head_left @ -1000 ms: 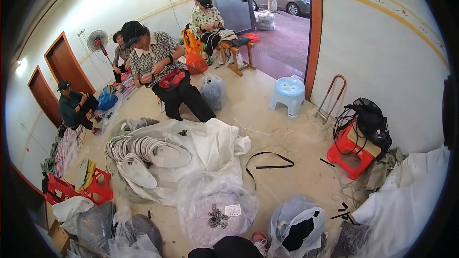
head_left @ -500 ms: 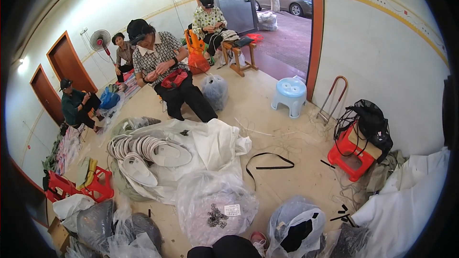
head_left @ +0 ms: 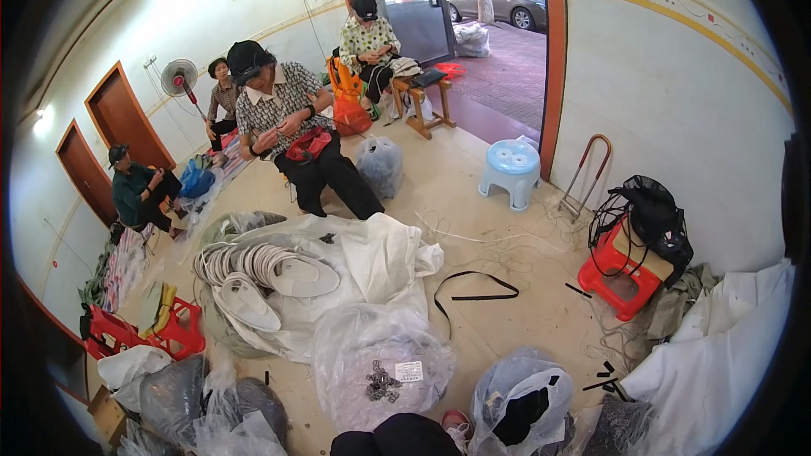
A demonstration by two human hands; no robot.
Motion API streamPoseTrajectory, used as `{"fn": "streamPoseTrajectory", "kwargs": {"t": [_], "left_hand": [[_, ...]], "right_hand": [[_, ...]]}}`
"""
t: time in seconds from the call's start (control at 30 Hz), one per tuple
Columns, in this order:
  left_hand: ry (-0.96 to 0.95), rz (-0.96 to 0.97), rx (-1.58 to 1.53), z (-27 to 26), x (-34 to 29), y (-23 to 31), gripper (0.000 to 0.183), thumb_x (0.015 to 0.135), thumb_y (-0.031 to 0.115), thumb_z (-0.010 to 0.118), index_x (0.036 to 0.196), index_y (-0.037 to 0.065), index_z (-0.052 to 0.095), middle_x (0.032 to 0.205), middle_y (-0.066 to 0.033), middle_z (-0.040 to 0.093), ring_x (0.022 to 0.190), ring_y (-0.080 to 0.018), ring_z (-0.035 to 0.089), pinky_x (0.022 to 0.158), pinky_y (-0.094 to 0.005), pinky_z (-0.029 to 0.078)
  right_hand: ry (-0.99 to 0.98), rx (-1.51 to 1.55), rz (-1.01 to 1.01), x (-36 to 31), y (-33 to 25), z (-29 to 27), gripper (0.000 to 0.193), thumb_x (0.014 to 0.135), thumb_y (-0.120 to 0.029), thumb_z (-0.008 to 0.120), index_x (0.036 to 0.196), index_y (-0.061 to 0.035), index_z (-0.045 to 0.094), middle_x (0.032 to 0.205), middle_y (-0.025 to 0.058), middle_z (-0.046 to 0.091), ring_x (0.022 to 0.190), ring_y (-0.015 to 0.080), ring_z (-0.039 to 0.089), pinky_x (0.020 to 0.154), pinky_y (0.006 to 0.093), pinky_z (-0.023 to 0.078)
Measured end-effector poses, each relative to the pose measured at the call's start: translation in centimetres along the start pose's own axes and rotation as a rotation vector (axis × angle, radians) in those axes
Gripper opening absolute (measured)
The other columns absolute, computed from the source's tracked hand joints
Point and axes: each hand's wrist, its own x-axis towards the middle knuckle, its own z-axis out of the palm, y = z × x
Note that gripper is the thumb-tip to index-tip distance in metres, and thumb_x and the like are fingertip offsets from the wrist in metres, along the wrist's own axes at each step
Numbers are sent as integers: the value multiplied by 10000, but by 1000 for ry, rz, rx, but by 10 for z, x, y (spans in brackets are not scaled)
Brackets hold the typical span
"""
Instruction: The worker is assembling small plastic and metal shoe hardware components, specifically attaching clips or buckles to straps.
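Neither of my hands shows; my dark-clad knees (head_left: 397, 437) and one pink shoe (head_left: 456, 424) are at the lower edge. Just beyond my knees lies a clear plastic bag (head_left: 342, 363), with a small heap of dark metal buckles (head_left: 383, 382) and a white label (head_left: 410, 371) on it. To its right, an open clear bag (head_left: 498, 371) holds black pieces (head_left: 524, 415). Farther off, a row of pale shoe-shaped pieces (head_left: 300, 275) rests on a white sheet (head_left: 380, 257).
Co-workers sit ahead, the nearest a person in a patterned shirt (head_left: 283, 101). A blue stool (head_left: 510, 171) stands near the doorway. On the right are a red stool (head_left: 621, 274) with a black mesh bag (head_left: 655, 219); filled bags (head_left: 173, 393) crowd the left. A black strap (head_left: 486, 296) lies on the floor.
The view has shifted very slightly. The nearest co-worker's hands have moved a little apart over the red pouch. Buckles, bags and shoe pieces lie as before.
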Motion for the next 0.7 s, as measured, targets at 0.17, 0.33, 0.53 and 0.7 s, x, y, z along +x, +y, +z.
{"fn": "streamPoseTrajectory", "kwargs": {"t": [0.17,0.33,0.53,0.7], "left_hand": [[10,3,0,-2,-2,5,173,834,158,535,755,13,585,637,-165,566,545,-287,557,518,-353,446],[0,2,-1,-3,-1,8,162,836,149,523,762,20,586,652,-173,569,559,-312,552,520,-364,444],[15,50,13,-3,-2,5,148,831,130,522,758,18,585,653,-180,566,566,-323,553,529,-365,445],[29,73,34,-5,0,3,140,825,116,520,759,11,584,647,-190,555,561,-329,541,532,-370,440]], "right_hand": [[17,-51,-49,-1,5,2,145,896,-127,462,933,8,498,643,87,605,442,126,557,380,239,442],[31,-99,-102,0,10,3,139,898,-123,455,929,7,493,644,87,607,437,125,552,382,236,435],[34,-105,-90,-2,7,4,135,897,-115,454,930,11,488,646,89,608,438,126,550,383,239,434],[7,-80,-40,2,0,2,158,897,-112,455,983,18,481,666,98,615,448,132,561,388,242,442]]}}
